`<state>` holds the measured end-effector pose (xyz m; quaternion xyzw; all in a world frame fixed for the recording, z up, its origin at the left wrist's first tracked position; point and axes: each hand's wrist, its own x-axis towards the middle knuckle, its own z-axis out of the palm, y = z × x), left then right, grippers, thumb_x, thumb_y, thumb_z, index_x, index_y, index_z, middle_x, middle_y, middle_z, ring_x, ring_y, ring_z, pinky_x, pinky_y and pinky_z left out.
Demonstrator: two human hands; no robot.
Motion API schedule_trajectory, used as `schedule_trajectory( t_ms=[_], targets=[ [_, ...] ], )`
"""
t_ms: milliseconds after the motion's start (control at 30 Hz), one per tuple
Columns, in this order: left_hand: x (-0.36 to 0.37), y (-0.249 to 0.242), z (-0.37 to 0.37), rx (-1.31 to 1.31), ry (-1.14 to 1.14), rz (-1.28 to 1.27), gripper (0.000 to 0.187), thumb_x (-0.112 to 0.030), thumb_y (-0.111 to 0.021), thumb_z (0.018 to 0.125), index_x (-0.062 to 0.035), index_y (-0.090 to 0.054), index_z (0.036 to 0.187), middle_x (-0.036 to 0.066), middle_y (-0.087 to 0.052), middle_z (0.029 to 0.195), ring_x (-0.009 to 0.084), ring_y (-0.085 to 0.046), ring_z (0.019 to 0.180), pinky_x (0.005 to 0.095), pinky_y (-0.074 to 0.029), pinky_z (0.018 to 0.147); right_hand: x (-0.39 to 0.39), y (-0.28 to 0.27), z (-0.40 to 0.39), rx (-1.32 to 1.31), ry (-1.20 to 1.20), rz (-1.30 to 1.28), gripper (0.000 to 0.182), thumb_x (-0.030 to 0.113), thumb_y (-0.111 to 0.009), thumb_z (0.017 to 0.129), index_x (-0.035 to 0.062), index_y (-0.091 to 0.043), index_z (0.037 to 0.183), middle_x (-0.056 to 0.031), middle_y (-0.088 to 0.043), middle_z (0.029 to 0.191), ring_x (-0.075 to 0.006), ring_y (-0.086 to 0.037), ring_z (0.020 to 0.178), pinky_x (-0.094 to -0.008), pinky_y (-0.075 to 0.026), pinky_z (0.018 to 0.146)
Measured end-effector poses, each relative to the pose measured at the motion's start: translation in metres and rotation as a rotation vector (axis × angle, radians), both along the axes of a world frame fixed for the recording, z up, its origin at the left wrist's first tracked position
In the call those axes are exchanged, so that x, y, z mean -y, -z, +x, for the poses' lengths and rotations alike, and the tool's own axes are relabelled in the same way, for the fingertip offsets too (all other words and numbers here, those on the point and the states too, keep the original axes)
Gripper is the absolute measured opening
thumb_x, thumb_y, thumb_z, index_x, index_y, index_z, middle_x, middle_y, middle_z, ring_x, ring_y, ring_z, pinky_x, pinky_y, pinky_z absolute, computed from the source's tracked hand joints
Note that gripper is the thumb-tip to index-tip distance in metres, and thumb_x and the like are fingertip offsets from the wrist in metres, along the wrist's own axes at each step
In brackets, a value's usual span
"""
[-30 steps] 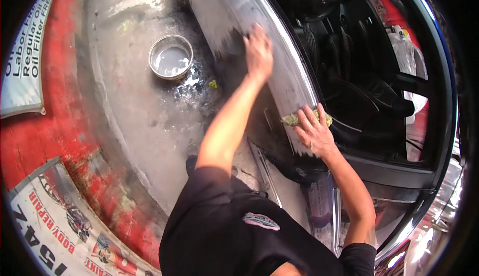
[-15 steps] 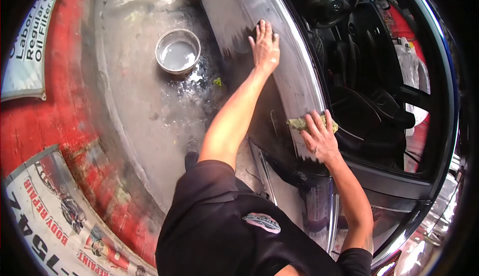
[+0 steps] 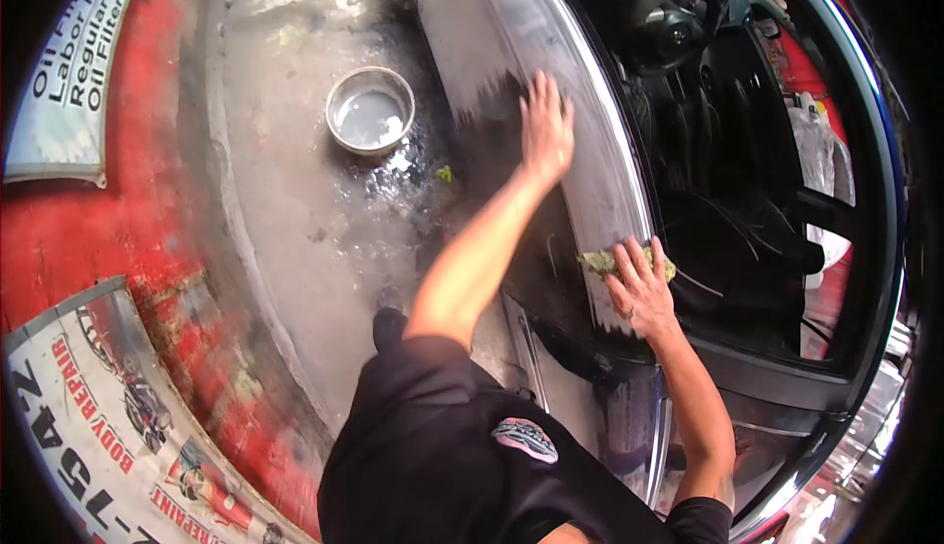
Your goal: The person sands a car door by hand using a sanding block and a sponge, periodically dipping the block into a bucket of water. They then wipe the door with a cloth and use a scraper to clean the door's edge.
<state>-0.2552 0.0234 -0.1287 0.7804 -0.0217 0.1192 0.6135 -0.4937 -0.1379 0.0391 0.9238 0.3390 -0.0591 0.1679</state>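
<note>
My left hand (image 3: 547, 133) lies flat on the upper part of a car door (image 3: 472, 28), fingers extended, nothing under it that shows. Close to the door's top edge, my right hand (image 3: 644, 293) presses a crumpled yellow-green scrubbing pad (image 3: 600, 263) against the panel, its fingers spread over the pad. The pad sticks out on both sides of those fingers. Around both hands the panel is dull grey and streaked, with jagged edges where it meets the darker lower part.
A round metal bowl (image 3: 371, 112) of cloudy water stands on the wet concrete floor (image 3: 295, 220), with a small yellow-green scrap (image 3: 443, 173) near it. Through the open window show a steering wheel (image 3: 674, 25) and dark seats. Printed banners (image 3: 98, 397) line the red wall at left.
The whole view has shifted, so the bowl, door and both hands appear lower and further right. Both hands stay on the door panel, the right one still over the pad.
</note>
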Motion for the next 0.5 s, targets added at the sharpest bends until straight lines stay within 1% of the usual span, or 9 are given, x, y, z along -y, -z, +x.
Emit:
schedule_trajectory(
  t_ms=[67, 100, 200, 233, 300, 333, 433, 467, 500],
  targets=[
    [0.020, 0.007, -0.104, -0.023, 0.083, -0.011, 0.061, -0.025, -0.050, 0.113, 0.0047, -0.036, 0.164, 0.028, -0.024, 0.175, 0.0455, -0.023, 0.163, 0.0639, -0.018, 0.130, 0.002, 0.001, -0.004, -0.017, 0.008, 0.005, 0.024, 0.024, -0.072, 0.083, 0.0150, -0.073, 0.105, -0.0179, -0.061, 0.143, -0.0392, -0.052, 0.144, -0.0710, -0.027, 0.126],
    [0.027, 0.011, -0.131, -0.023, 0.126, -0.029, 0.062, -0.024, -0.051, 0.112, 0.0036, -0.035, 0.165, 0.027, -0.023, 0.177, 0.0445, -0.021, 0.164, 0.0653, -0.017, 0.130, -0.003, -0.004, -0.001, -0.035, 0.013, 0.007, 0.026, 0.024, -0.072, 0.081, 0.0141, -0.071, 0.105, -0.0191, -0.061, 0.142, -0.0402, -0.053, 0.143, -0.0720, -0.028, 0.125],
    [0.011, 0.022, -0.078, 0.037, 0.117, 0.009, 0.062, -0.021, -0.054, 0.111, 0.0015, -0.035, 0.166, 0.023, -0.022, 0.178, 0.0432, -0.019, 0.165, 0.0669, -0.014, 0.130, -0.001, -0.003, 0.000, -0.034, -0.003, 0.042, 0.028, 0.022, -0.070, 0.080, 0.0130, -0.069, 0.106, -0.0211, -0.061, 0.142, -0.0419, -0.055, 0.141, -0.0741, -0.030, 0.123],
    [0.001, 0.030, -0.027, 0.062, 0.062, 0.015, 0.062, -0.024, -0.052, 0.112, 0.0005, -0.035, 0.166, 0.021, -0.022, 0.178, 0.0419, -0.020, 0.165, 0.0652, -0.014, 0.131, -0.001, -0.001, 0.004, -0.038, -0.002, 0.045, 0.028, 0.022, -0.070, 0.080, 0.0130, -0.069, 0.106, -0.0211, -0.061, 0.142, -0.0419, -0.055, 0.141, -0.0741, -0.030, 0.123],
    [-0.017, 0.030, 0.068, -0.051, -0.046, -0.050, 0.058, -0.030, -0.044, 0.115, 0.0030, -0.040, 0.162, 0.026, -0.026, 0.175, 0.0423, -0.026, 0.162, 0.0640, -0.018, 0.130, -0.003, -0.001, 0.000, -0.020, 0.032, 0.057, 0.025, 0.020, -0.074, 0.076, 0.0135, -0.071, 0.100, -0.0187, -0.062, 0.142, -0.0418, -0.052, 0.143, -0.0718, -0.027, 0.126],
    [-0.028, 0.018, 0.088, -0.084, -0.051, -0.052, 0.056, -0.028, -0.043, 0.115, 0.0046, -0.042, 0.160, 0.027, -0.027, 0.175, 0.0433, -0.027, 0.162, 0.0646, -0.019, 0.130, -0.002, -0.002, 0.000, -0.023, 0.024, 0.047, 0.023, 0.019, -0.075, 0.078, 0.0133, -0.071, 0.100, -0.0186, -0.062, 0.142, -0.0418, -0.052, 0.144, -0.0717, -0.028, 0.126],
    [-0.004, 0.011, 0.032, -0.056, -0.050, -0.025, 0.058, -0.028, -0.044, 0.115, 0.0055, -0.039, 0.162, 0.027, -0.026, 0.175, 0.0433, -0.024, 0.163, 0.0648, -0.018, 0.130, -0.001, -0.001, 0.000, -0.025, 0.011, 0.054, 0.024, 0.020, -0.075, 0.078, 0.0132, -0.071, 0.101, -0.0190, -0.061, 0.143, -0.0417, -0.052, 0.144, -0.0718, -0.027, 0.126],
    [0.006, 0.009, -0.019, -0.028, 0.017, 0.035, 0.062, -0.028, -0.046, 0.114, 0.0049, -0.034, 0.165, 0.027, -0.023, 0.176, 0.0433, -0.021, 0.164, 0.0647, -0.017, 0.131, -0.001, -0.001, 0.000, -0.024, 0.006, 0.041, 0.027, 0.023, -0.071, 0.080, 0.0136, -0.070, 0.105, -0.0194, -0.061, 0.143, -0.0408, -0.052, 0.144, -0.0729, -0.028, 0.125],
    [0.023, 0.014, -0.076, 0.052, 0.051, 0.109, 0.067, -0.028, -0.050, 0.112, 0.0044, -0.031, 0.167, 0.026, -0.021, 0.177, 0.0427, -0.018, 0.165, 0.0653, -0.014, 0.131, 0.001, 0.001, -0.001, -0.017, 0.008, 0.023, 0.027, 0.023, -0.071, 0.080, 0.0142, -0.070, 0.106, -0.0187, -0.061, 0.143, -0.0406, -0.052, 0.144, -0.0724, -0.028, 0.126]
  ],
)
